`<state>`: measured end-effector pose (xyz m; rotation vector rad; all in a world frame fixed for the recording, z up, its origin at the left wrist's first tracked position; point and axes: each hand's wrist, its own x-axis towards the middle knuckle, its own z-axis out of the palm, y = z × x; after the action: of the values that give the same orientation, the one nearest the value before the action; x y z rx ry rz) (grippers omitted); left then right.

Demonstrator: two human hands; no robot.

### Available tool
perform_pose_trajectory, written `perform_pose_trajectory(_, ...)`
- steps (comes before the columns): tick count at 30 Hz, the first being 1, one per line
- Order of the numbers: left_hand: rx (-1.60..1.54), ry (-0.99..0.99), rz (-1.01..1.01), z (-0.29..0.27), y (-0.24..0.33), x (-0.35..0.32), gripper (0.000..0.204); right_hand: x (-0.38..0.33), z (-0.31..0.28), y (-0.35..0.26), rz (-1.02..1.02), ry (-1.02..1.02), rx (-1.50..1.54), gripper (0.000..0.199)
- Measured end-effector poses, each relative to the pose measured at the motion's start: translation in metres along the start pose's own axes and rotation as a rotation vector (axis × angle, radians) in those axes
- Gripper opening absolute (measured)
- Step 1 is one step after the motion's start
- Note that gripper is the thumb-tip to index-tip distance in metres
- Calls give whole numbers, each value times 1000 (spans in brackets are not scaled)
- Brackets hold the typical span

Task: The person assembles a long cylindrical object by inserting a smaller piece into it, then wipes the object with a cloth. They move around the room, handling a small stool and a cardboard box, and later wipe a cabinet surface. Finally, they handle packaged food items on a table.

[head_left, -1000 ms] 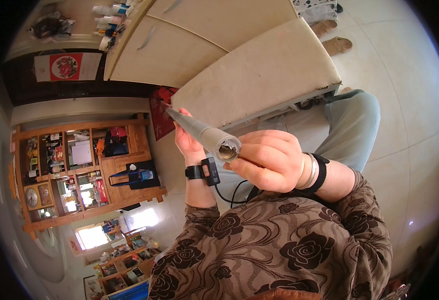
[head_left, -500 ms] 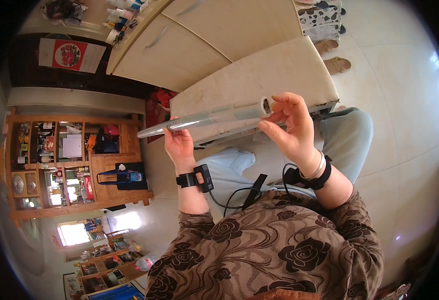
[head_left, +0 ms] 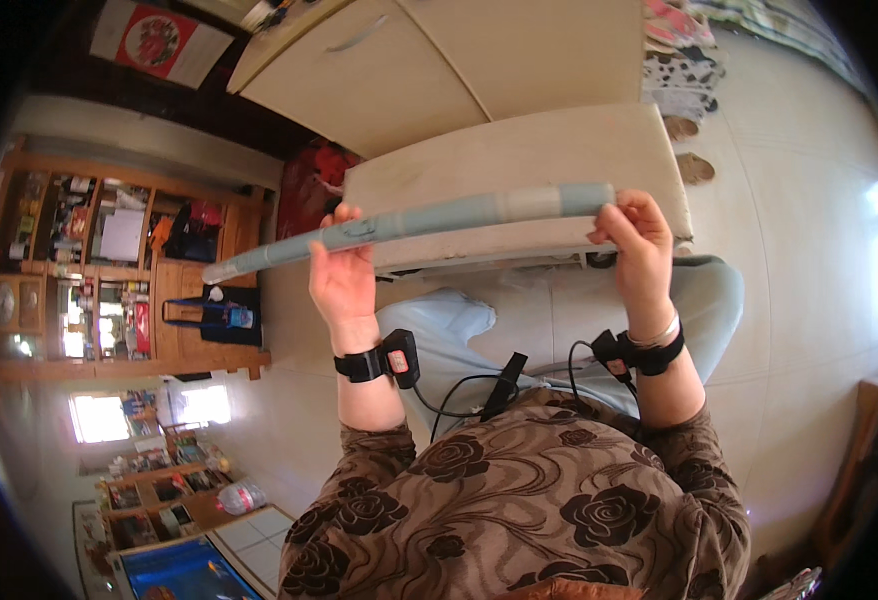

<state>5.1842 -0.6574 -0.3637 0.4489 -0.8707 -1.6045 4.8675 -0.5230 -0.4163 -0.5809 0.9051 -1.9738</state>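
Observation:
A long, slim roll [head_left: 459,213] in pale blue-green and off-white bands, with a shiny clear wrap, lies almost level across the view, its left end a little lower. My left hand [head_left: 344,285] grips it left of its middle, thumb on the near side and fingers behind. At its right end, my right hand [head_left: 644,240] has its fingers curled in, thumb and forefinger pinching the edge. The right hand's other fingertips are partly hidden. Black straps with small cabled boxes sit on both wrists.
Beyond the roll stands a long cream bench [head_left: 519,150], in front of a cream cabinet [head_left: 359,70]. Slippers [head_left: 697,168] lie on the tiled floor at the far right. At left are a wooden shelf unit [head_left: 199,330] and a large plastic bottle [head_left: 242,497].
My right hand has gone from spread fingers beside the roll's open end to pinching that end. The roll has turned, its banded side showing more, and its left end reaches further left.

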Motion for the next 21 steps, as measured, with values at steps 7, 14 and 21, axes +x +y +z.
perform_pose_trajectory(7, 286, 75, 99, 26, 8, -9, 32, 13, -23, 25, 215, 9, 104, 7)
perform_pose_trajectory(14, 379, 100, 170, 35, 6, -9, 31, 10, -28, 47, 202, 136, 14, 14)
perform_pose_trajectory(21, 447, 128, 189, 40, 4, -9, 28, 7, -24, 47, 149, 186, -49, 15)
